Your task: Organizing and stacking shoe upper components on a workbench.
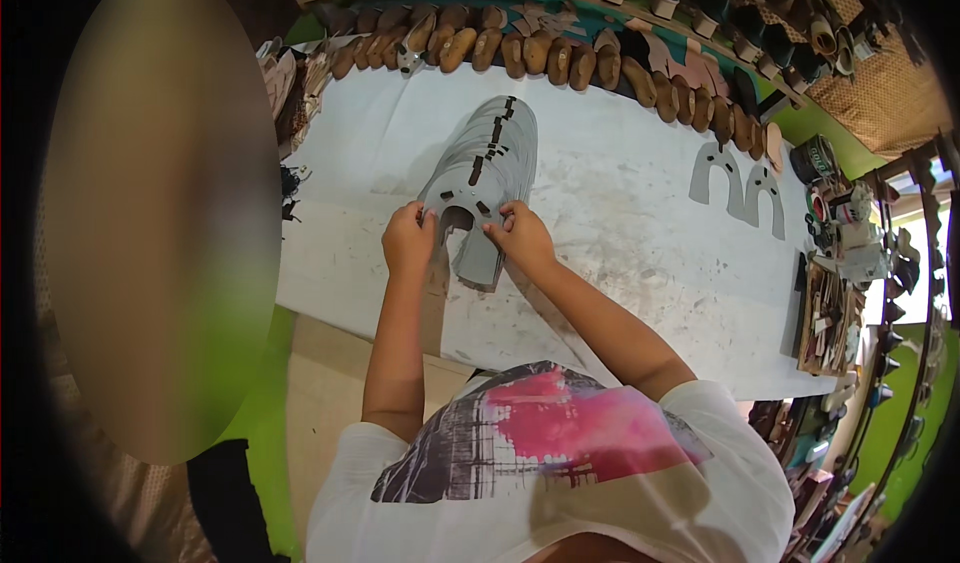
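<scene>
A long overlapping row of grey, U-shaped shoe upper pieces (pixel 488 153) lies on the white-topped table, with small dark patches running along its middle. At its near end is one grey shoe upper piece (pixel 467 203) with a curved cutout and dark marks. My left hand (pixel 408 238) pinches that piece's left edge, fingers closed. On the opposite edge my right hand (pixel 524 237) has thumb and fingers drawn together on the same piece. Beneath it, more grey pieces show between my hands.
Two separate grey upper pieces (pixel 713 175) lie toward the table's right side. Brown shoe lasts (pixel 535 55) line the far edge. A dark can (pixel 815 158) stands at the right, near a box of scraps (pixel 828 313). A large blurred shape (pixel 165 213) blocks the left.
</scene>
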{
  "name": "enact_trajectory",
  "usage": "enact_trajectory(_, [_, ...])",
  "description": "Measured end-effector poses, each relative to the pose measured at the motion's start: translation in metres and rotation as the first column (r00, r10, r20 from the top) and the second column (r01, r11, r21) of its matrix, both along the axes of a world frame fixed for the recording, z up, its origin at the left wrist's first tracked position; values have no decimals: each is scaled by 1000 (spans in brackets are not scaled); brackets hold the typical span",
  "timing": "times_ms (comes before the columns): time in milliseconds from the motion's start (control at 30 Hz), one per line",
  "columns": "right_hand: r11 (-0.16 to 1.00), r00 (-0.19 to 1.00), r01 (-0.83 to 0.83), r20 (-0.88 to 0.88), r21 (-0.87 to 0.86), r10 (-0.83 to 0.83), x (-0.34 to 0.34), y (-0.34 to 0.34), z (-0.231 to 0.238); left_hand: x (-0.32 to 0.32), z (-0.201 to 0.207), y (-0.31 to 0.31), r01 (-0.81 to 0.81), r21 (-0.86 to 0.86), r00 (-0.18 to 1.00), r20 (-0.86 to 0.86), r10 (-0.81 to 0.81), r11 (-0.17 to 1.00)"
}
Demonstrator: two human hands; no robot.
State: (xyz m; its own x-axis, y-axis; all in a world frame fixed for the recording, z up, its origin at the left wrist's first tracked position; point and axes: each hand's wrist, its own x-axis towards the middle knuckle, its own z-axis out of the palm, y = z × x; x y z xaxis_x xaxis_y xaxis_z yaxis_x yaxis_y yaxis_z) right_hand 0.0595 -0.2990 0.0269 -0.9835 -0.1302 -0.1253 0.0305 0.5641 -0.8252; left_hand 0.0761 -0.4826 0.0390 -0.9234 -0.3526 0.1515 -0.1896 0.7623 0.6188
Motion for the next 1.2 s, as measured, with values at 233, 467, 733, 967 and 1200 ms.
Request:
enact_trajectory(233, [985, 998, 56, 23, -165, -53, -5, 2, 0, 3, 9, -7, 50, 156, 997, 42, -58, 986])
enact_trajectory(467, [857, 987, 158, 114, -490, -117, -3, 54, 5, -3, 22, 21, 212, 520, 972, -28, -232, 828])
enact_trajectory(733, [624, 855, 504, 446, -597, -263, 13, 167, -2, -36, 2, 143, 430, 549, 851, 20, -526, 717])
enact_trajectory(967, [578, 844, 535, 426, -616, -327, 11, 251, -18, -74, -34, 232, 464, 559, 776, 116, -619, 687])
enact_trajectory(1200, [800, 867, 494, 128, -341, -481, -65, 310, -42, -141, -44, 286, 476, 434, 787, 178, -590, 765])
